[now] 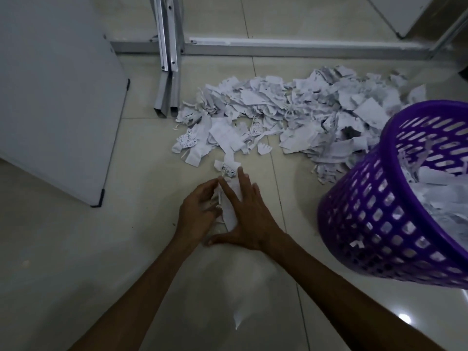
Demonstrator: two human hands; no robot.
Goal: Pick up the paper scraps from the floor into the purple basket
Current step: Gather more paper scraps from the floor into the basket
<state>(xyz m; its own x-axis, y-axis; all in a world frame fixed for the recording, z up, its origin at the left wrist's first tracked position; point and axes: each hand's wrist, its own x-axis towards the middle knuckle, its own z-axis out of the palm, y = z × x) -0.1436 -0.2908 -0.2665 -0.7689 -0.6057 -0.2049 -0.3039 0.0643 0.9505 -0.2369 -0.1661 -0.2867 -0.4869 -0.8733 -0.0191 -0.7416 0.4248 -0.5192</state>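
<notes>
both hands cupped loose around a small clump of scraps [229, 206] on the floor, left hand [200, 211], right hand [249, 216]. purple basket [395, 224] sits off to the right, nearer the right hand, big pile [291, 110] further ahead.

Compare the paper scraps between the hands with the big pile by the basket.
The scraps between the hands are a small bunch, gathered by the left hand and right hand; the big pile is broad and untouched. The bunch lies apart from the purple basket; the pile reaches behind it. Both are torn white paper on the floor.
</notes>
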